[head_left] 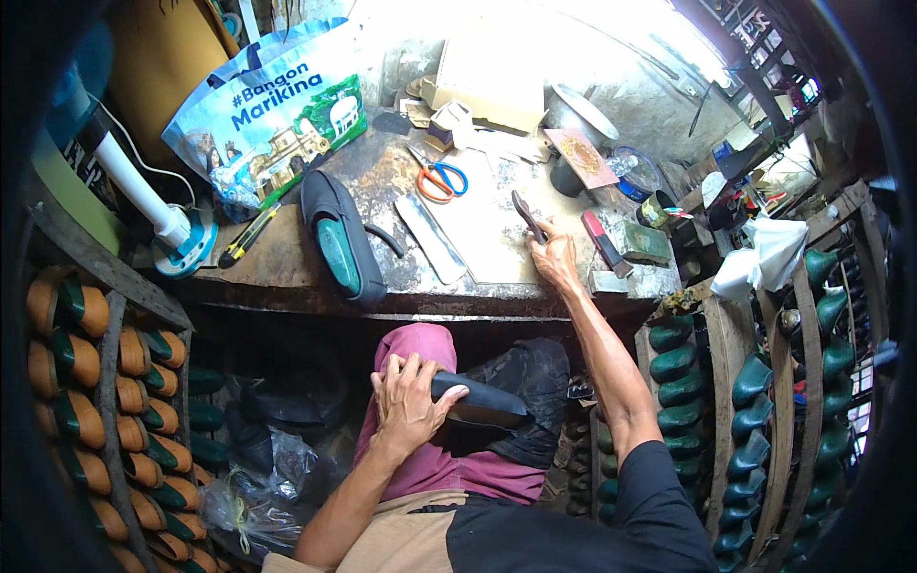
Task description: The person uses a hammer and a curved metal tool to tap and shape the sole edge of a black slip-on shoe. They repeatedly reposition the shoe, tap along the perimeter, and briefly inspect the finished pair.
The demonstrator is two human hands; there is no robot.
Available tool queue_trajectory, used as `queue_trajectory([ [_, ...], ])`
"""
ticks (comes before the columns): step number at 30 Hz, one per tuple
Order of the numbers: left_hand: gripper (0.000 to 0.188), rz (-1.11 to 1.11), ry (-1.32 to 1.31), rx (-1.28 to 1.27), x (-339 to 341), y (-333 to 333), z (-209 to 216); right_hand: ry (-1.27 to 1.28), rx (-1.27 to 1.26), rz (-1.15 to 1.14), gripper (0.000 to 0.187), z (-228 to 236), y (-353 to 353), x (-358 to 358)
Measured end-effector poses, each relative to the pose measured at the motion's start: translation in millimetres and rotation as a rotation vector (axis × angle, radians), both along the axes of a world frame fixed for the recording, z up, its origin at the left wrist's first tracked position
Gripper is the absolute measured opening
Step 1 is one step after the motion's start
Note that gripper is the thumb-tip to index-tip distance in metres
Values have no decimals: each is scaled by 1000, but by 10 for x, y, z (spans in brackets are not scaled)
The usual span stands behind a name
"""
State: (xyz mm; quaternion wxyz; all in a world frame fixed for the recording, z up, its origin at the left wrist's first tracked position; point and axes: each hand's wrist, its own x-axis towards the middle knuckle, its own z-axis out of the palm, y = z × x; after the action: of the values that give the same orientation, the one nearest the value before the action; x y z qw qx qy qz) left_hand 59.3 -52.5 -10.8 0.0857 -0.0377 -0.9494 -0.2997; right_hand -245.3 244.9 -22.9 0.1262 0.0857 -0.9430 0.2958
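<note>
On my lap, a black shoe (482,403) lies sideways, and my left hand (411,396) is closed over one end of it, thumb along its upper edge. My right hand (554,256) reaches to the worktable, its fingers closed on a dark brown, curved hand tool (527,212) whose exact kind I cannot make out. Just right of that hand lies a red and black tool (604,241) beside a green block (643,243). Another black shoe with a green last (339,244) in it rests at the table's front left. Between them is a long flat metal strip (430,237).
Scissors (439,178) with orange and blue handles lie mid-table. At the left are a yellow-black utility knife (250,235), a printed bag (277,115) and a white lamp post (134,177). Racks of tan shoes (81,411) and green lasts (678,382) flank my legs.
</note>
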Motion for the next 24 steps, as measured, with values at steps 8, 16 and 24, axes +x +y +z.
queue_trajectory([
  [8, 61, -20, -92, 11, -40, 52, 36, -18, 188, -14, 27, 95, -122, 55],
  [16, 59, -52, -55, -40, -48, 101, 80, -22, 112, -99, 32, 53, 107, 268],
  [24, 58, -57, -44, -76, -47, 97, 60, -181, -276, -59, 28, 344, -9, 1339],
])
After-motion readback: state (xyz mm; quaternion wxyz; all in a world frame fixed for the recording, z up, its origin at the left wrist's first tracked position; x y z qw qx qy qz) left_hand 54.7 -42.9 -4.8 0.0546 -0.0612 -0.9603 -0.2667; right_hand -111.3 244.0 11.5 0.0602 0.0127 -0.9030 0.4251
